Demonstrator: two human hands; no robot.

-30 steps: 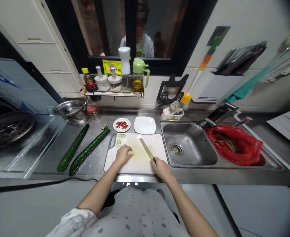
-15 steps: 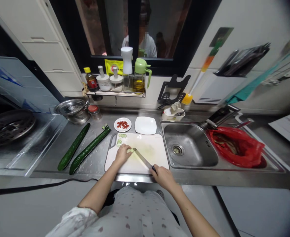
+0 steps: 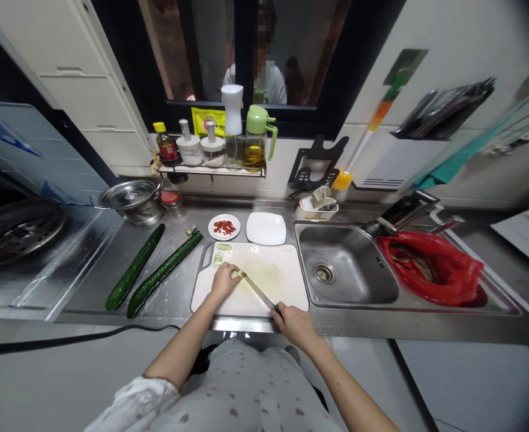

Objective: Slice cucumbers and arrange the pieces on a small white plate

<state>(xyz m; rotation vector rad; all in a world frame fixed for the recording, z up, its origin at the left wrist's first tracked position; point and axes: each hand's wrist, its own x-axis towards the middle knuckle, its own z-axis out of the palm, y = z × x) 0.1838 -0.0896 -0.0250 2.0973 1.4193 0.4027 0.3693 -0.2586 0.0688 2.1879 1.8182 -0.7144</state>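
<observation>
My left hand [image 3: 224, 280] pinches a small pale-green piece of cucumber [image 3: 236, 273] against the white cutting board [image 3: 286, 288]. In my right hand [image 3: 295, 324] is the black handle of a kitchen knife [image 3: 259, 293]. Its blade slants up and left across the board, with the tip at the cucumber piece by my left fingertips. Thin cucumber slices [image 3: 218, 258] lie in small groups at the board's upper left. Two whole-looking green cucumbers, one nearer the board [image 3: 165, 273] and one farther left [image 3: 135, 267], rest on the steel counter.
Behind the board stand a small plate of chopped red pieces [image 3: 224, 227] and a white square plate [image 3: 266, 228]. A steel sink [image 3: 349, 264] borders the board on the right, with a red plastic bag [image 3: 453, 270] beyond. A lidded pot [image 3: 133, 201] stands at back left.
The knife tip has shifted slightly left, closer to my left fingers, and my right hand has moved a little left and down with it. My left hand stays nearly in place.
</observation>
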